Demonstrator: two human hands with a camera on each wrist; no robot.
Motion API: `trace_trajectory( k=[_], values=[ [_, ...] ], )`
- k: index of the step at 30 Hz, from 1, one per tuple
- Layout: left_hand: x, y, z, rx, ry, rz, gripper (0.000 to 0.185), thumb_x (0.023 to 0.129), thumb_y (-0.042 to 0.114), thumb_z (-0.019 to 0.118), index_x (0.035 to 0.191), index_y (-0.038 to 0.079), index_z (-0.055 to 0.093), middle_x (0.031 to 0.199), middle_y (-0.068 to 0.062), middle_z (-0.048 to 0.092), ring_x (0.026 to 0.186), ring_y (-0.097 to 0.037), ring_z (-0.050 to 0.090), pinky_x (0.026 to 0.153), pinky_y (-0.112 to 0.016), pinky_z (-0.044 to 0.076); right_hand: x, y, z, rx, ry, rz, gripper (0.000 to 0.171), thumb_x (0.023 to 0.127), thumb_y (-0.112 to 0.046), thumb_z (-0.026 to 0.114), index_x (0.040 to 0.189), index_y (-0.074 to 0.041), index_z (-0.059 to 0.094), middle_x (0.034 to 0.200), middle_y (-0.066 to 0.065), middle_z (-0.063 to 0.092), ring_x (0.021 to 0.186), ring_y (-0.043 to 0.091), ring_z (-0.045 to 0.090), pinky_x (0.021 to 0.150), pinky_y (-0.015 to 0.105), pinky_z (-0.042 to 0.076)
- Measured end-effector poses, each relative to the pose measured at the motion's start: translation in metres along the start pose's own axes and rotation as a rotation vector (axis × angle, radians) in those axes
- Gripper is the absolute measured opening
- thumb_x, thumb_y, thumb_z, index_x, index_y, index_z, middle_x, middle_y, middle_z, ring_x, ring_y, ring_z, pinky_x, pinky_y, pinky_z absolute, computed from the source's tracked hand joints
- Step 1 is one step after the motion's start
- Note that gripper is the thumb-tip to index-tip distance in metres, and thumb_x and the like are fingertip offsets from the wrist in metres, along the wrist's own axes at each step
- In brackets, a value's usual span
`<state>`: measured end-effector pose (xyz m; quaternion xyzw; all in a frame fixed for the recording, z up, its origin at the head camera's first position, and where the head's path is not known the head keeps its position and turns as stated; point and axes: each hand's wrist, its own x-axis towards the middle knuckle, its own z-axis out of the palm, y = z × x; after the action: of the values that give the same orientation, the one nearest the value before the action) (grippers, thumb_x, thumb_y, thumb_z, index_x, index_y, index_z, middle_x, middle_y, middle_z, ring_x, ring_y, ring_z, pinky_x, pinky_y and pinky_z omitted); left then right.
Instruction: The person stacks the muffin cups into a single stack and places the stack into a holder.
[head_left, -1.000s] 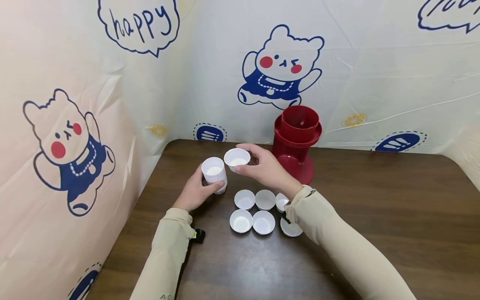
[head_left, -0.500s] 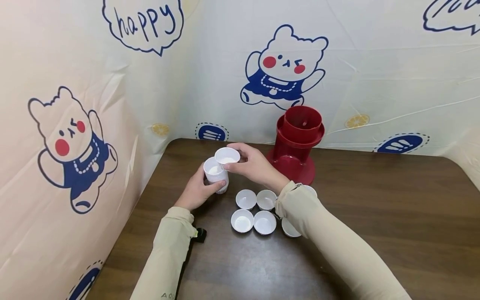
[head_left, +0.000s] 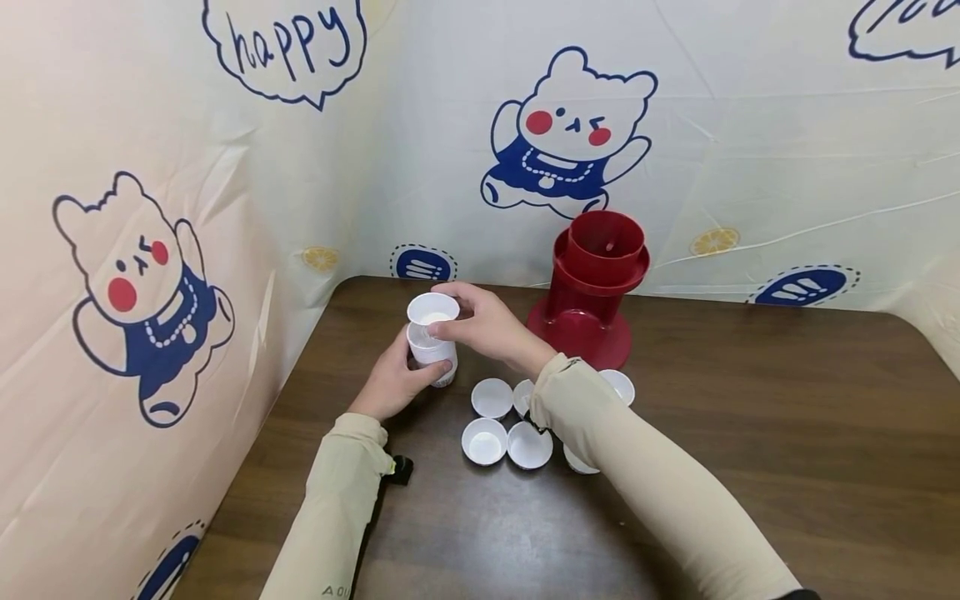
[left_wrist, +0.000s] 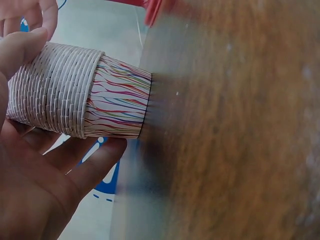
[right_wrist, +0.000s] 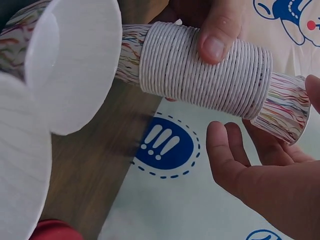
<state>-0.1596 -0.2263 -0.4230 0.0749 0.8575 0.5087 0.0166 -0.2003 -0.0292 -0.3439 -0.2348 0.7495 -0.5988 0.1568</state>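
1. My left hand (head_left: 390,385) grips the stack of paper cups (head_left: 432,354), fingers curled round its ribbed rims, with the base standing on the table (head_left: 750,433) near the left rear corner. I'd keep that grip low and steady so the stack stays upright.

2. My right hand (head_left: 487,327) pinches a single cup (head_left: 432,310) by its rim; it sits at the top of the stack, partly nested, and slightly tilted. As I judge it, the step is seating this cup: line the rims up level, then press straight down without crushing the thin wall.

3. The hands are close together, both on the same column. The left wrist view shows the stack's striped bottom cup (left_wrist: 120,102) against the wood.

4. Counts, left to right: one stack, with too many rims to count; one cup going on top; loose cups (head_left: 484,441) in a cluster just right of the stack. I see six, though the right sleeve (head_left: 592,425) hides part of some.

5. One red dispenser-like stand (head_left: 596,287) stands at the rear, right of the hands.
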Motion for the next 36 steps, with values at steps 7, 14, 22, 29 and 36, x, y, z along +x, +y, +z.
trace_trajectory(
  k=[7, 14, 22, 29, 36],
  values=[
    [0.0, 0.0, 0.0, -0.014, 0.0, -0.001, 0.076, 0.089, 0.03, 0.078, 0.151, 0.013, 0.036, 0.14, -0.015, 0.052, 0.123, -0.033, 0.053, 0.105, -0.052, 0.042, 0.0, -0.002, 0.006, -0.032, -0.009, 0.023, 0.054, 0.09, -0.013, 0.076, 0.14, -0.008, 0.056, 0.13, 0.008, 0.063, 0.117, 0.023, 0.058, 0.097, 0.035, 0.05],
    [0.0, 0.0, 0.002, -0.006, 0.011, -0.005, 0.075, 0.089, 0.03, 0.078, 0.149, 0.011, 0.037, 0.14, -0.014, 0.052, 0.123, -0.032, 0.053, 0.106, -0.05, 0.042, 0.001, 0.006, 0.01, -0.129, -0.029, 0.039, 0.054, 0.09, -0.011, 0.076, 0.14, -0.005, 0.055, 0.127, 0.011, 0.063, 0.112, 0.026, 0.06, 0.093, 0.033, 0.051],
    [0.0, 0.001, 0.0, -0.004, 0.026, 0.009, 0.075, 0.087, 0.028, 0.078, 0.149, 0.01, 0.039, 0.138, -0.014, 0.054, 0.122, -0.032, 0.052, 0.107, -0.051, 0.04, 0.0, 0.006, 0.012, -0.204, -0.041, 0.1, 0.059, 0.09, -0.016, 0.077, 0.144, -0.011, 0.054, 0.13, 0.01, 0.061, 0.113, 0.025, 0.058, 0.091, 0.036, 0.052],
    [0.0, 0.0, -0.001, 0.002, 0.021, 0.002, 0.076, 0.088, 0.028, 0.078, 0.15, 0.009, 0.038, 0.138, -0.016, 0.054, 0.124, -0.033, 0.05, 0.108, -0.052, 0.037, -0.004, 0.005, 0.012, -0.211, -0.058, 0.139, 0.062, 0.091, -0.022, 0.075, 0.148, -0.014, 0.051, 0.137, 0.009, 0.058, 0.118, 0.026, 0.054, 0.096, 0.04, 0.05],
    [0.0, 0.0, -0.001, -0.006, 0.009, -0.007, 0.077, 0.088, 0.03, 0.078, 0.15, 0.009, 0.037, 0.139, -0.016, 0.053, 0.124, -0.033, 0.05, 0.108, -0.053, 0.038, -0.008, 0.0, 0.004, -0.3, -0.101, 0.12, 0.071, 0.092, -0.024, 0.074, 0.154, -0.014, 0.041, 0.147, 0.011, 0.05, 0.129, 0.03, 0.051, 0.097, 0.043, 0.05]
  ],
)
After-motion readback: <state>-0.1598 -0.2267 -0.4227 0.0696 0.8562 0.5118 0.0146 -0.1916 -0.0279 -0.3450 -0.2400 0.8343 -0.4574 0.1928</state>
